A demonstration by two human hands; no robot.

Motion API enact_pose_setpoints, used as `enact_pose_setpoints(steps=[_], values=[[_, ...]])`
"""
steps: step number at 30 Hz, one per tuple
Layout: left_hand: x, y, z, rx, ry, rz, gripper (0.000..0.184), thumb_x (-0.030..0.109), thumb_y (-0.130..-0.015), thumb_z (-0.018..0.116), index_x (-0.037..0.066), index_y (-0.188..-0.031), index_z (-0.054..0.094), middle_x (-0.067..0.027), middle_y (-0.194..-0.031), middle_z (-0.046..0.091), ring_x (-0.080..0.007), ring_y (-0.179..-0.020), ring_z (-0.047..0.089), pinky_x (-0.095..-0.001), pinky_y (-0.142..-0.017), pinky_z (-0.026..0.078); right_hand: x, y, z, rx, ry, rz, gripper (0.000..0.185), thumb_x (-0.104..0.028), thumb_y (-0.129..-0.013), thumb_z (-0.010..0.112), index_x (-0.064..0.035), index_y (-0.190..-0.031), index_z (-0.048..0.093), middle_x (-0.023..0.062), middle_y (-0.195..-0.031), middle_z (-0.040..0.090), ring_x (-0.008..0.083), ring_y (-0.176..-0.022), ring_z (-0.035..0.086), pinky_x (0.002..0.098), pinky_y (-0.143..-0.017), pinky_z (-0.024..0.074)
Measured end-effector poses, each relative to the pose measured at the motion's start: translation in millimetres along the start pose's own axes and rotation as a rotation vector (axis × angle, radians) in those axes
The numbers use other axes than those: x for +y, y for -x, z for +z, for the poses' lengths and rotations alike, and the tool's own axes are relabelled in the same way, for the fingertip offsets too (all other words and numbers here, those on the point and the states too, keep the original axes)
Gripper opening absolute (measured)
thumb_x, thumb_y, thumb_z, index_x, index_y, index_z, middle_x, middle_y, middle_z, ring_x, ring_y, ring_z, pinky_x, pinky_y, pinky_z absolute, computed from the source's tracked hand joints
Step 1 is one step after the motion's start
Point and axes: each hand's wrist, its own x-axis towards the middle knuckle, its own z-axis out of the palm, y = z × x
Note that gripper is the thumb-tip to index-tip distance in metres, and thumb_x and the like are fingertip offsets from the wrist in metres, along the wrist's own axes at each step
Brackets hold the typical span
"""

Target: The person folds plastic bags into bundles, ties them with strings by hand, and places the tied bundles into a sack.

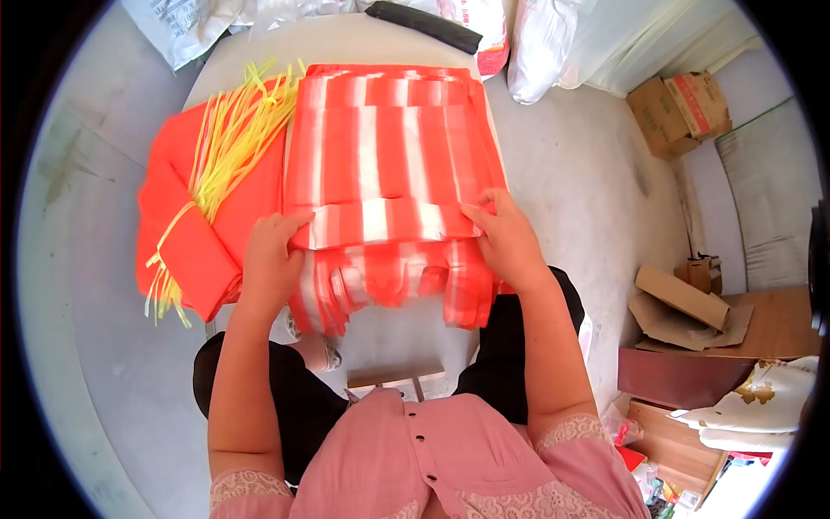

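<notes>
Both hands are working apart from each other, one per end of a folded band [376,222] of red-and-white striped film. The left hand [273,246] is pinching its left end between thumb and fingers; the right hand [508,240] is pinching the right end the same way. The band is lying across the near part of a striped stack [389,143] (cannot tell if it's the top sheet turned over or a separate piece). The stack is resting on a pale table [320,39] in front of the person, its cut strap ends [467,290] hanging past the near edge.

Handling, my judgement: the film is looking like thin plastic, so light per sheet, soft, floppy and rather slippery, with layers likely sliding on one another; the full pile is probably weightier. Not brittle, but thin straps could be stretching or tearing under a hard tug. Best hold: both outer corners of the band, flat pinch, even tension, avoiding the straps.

Just left of the stack, a red bundle [169,164] is lying with yellow strips [238,143] across it. A black roll [424,26] is sitting at the far edge.
</notes>
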Motion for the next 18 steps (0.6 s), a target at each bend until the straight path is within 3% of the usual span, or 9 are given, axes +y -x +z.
enact_pose_setpoints(steps=[4,7,10,13,16,18], values=[[-1,0,-4,0.029,-0.061,0.067,0.033,-0.006,-0.083,0.069,0.002,-0.114,0.074,-0.0149,-0.096,0.060,-0.0342,-0.100,0.060,-0.0411,-0.093,0.049,6,7,-7,0.045,-0.049,0.013,0.041,0.002,-0.087,0.071,-0.0088,-0.127,0.073,0.0144,-0.139,0.057,0.0366,-0.123,0.059,0.0439,-0.103,0.0524],[-5,3,-10,0.039,0.073,0.069,0.023,-0.005,-0.085,0.070,0.001,-0.107,0.074,-0.0111,-0.100,0.064,-0.0316,-0.105,0.060,-0.0392,-0.095,0.048,19,11,-14,0.097,-0.192,-0.092,0.024,0.002,-0.090,0.071,-0.0065,-0.112,0.078,0.0089,-0.135,0.062,0.0275,-0.114,0.064,0.0395,-0.099,0.0531],[-17,2,-10,0.067,0.335,0.122,0.011,0.000,-0.092,0.069,0.001,-0.103,0.070,-0.0049,-0.100,0.066,-0.0208,-0.102,0.061,-0.0334,-0.091,0.048,37,11,-13,0.011,-0.644,0.106,0.012,-0.002,-0.096,0.068,-0.0034,-0.106,0.074,0.0067,-0.124,0.068,0.0185,-0.112,0.064,0.0358,-0.098,0.0524],[-8,-2,-11,-0.133,0.731,-0.316,0.006,0.007,-0.099,0.066,0.001,-0.101,0.065,-0.0019,-0.098,0.066,-0.0107,-0.094,0.059,-0.0281,-0.084,0.049,53,6,0,-0.081,-1.038,0.361,0.025,-0.015,-0.099,0.069,-0.0051,-0.122,0.071,0.0035,-0.114,0.069,0.0142,-0.110,0.062,0.0311,-0.095,0.0505],[-7,-8,1,-0.079,0.583,-0.338,0.008,0.010,-0.103,0.063,0.002,-0.100,0.063,0.0009,-0.089,0.062,-0.0061,-0.083,0.055,-0.0249,-0.076,0.048,49,-2,13,-0.022,-1.003,0.393,0.029,-0.018,-0.104,0.065,-0.0047,-0.129,0.068,0.0005,-0.107,0.065,0.0093,-0.098,0.058,0.0301,-0.087,0.0498],[-16,-10,11,-0.050,0.569,-0.343,0.009,0.011,-0.103,0.063,0.002,-0.099,0.062,0.0009,-0.087,0.061,-0.0064,-0.081,0.054,-0.0252,-0.075,0.048,32,-5,10,0.036,-1.034,0.415,0.031,-0.015,-0.106,0.062,-0.0044,-0.134,0.063,0.0040,-0.117,0.067,0.0110,-0.105,0.062,0.0293,-0.094,0.0510]])
